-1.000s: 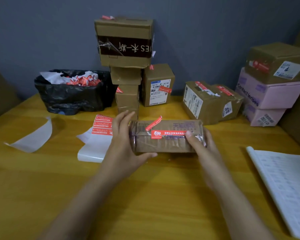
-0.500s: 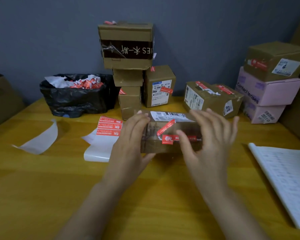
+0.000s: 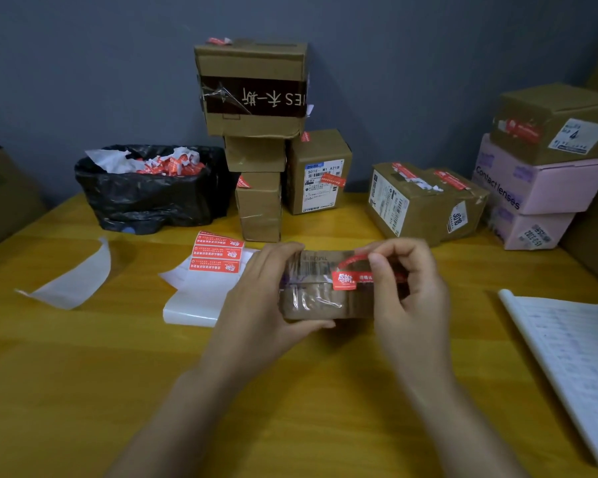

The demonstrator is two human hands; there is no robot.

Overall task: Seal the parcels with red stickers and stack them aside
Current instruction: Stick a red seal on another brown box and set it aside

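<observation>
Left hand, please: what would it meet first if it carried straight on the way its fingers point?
The left hand grips the parcel. Beyond its fingertips, the lowest box of the brown stack looks first in line, though depth is unclear.

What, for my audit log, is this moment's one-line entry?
step: sealing | left hand: holds parcel | right hand: pinches loose red sticker on parcel | stacked: not yet

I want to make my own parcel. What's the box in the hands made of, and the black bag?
The parcel looks like matte brown cardboard under clear glossy tape that glints and wrinkles. The black bag seems thin plastic: shiny, crumpled folds.
</observation>
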